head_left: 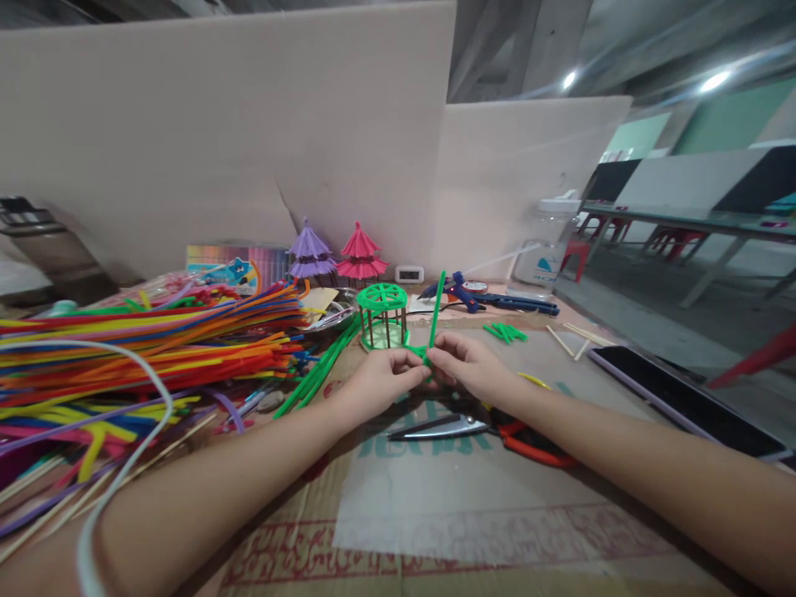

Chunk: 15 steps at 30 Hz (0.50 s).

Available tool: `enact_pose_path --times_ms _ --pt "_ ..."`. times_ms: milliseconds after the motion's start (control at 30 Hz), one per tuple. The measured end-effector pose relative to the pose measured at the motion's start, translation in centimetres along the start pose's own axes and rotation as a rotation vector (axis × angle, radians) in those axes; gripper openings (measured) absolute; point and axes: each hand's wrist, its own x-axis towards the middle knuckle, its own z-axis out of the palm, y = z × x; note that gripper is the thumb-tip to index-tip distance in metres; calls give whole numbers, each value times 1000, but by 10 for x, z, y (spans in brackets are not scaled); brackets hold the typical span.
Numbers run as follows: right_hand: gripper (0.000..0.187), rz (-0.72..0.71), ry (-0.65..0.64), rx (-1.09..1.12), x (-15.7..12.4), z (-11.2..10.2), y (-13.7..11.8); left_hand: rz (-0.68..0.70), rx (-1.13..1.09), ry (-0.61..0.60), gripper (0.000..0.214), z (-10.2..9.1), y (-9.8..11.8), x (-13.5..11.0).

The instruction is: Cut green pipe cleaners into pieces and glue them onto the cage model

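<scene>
Bending seems the step in hand: your left hand (381,383) and right hand (471,365) pinch the green stem (438,308), beside the cage (383,297) — the next fold likely calls for a steady grip.

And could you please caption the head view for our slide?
Left hand and right hand hold a green craft stem near a green-ringed frame.

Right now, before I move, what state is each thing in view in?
Left hand: pinching small green piece
Right hand: pinching green stem
Green stem: one end pointing up
Green frame: standing upright
Purple pagoda: upright
Pink pagoda: upright
Scissors: lying flat, handles partly hidden
Glue gun: lying down, power unclear
Phone: face up, screen dark
Bottle: upright, lid on
</scene>
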Motion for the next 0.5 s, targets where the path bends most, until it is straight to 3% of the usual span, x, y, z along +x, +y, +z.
enact_pose_path --times_ms 200,500 --pt "43 25 28 11 0 0 -1 -5 -13 46 29 -2 -3 3" --pt "32 24 13 11 3 1 2 -6 -17 60 34 -3 1 2"
